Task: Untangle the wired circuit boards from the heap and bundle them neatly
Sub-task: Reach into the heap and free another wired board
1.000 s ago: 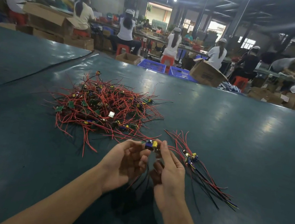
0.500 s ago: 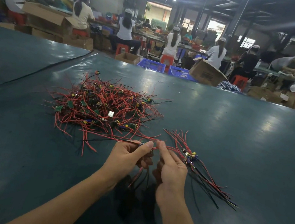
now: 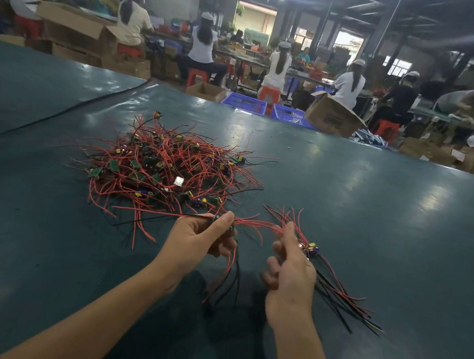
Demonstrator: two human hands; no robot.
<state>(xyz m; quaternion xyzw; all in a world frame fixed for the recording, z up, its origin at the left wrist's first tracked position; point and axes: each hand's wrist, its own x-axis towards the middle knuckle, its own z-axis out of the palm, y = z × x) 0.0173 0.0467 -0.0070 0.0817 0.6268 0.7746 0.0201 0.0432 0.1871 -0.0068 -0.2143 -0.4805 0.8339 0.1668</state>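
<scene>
Just short of the heap (image 3: 165,170), above the tabletop (image 3: 375,211), the left hand (image 3: 198,240) grips one board (image 3: 231,229), and the right hand (image 3: 293,269) pinches its red wires (image 3: 254,222) beside the laid-out bundle (image 3: 335,290). Best to draw those wires out slowly and straight, so that nothing drags from the heap. Fingers hide most of the board, and I cannot tell whether its far ends are snagged.

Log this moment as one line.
left hand: grips board | right hand: pinches board's red wires | heap: on table beyond hands | bundle: beside right hand
</scene>
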